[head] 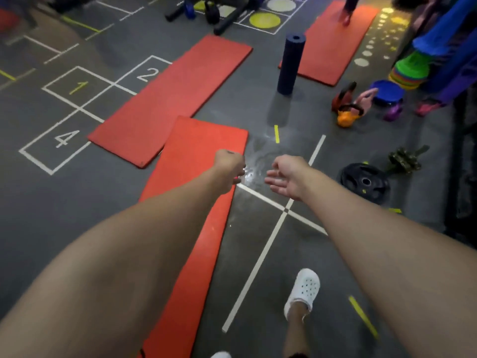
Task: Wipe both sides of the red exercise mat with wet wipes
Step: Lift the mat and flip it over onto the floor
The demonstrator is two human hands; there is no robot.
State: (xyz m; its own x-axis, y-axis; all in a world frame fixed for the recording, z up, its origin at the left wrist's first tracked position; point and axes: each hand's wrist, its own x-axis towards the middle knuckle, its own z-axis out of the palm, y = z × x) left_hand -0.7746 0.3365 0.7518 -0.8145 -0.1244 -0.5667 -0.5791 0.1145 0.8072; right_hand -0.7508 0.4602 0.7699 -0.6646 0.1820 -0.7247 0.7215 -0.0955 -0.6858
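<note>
1. Grey gym floor (77,202) with white lines carries the nearest red mat (191,146), which lies flat beneath the left arm.
2. Left hand (229,169) hangs over the mat's right edge, fingers curled under; I cannot tell if it holds anything. Right hand (286,177) is spread, palm up, empty.
3. No wipe shows. I would fetch one, then stroke lengthwise.
4. What looks like a blue tub (387,93) sits by the kettlebells (347,117), contents hidden.

Exercise mat (196,156): on the floor (77,202), under my left hand (228,171).
Second mat (170,99): behind it, leftward.
Roller (290,65): behind it, rightward.
Weight plate (365,182): right of it.
</note>
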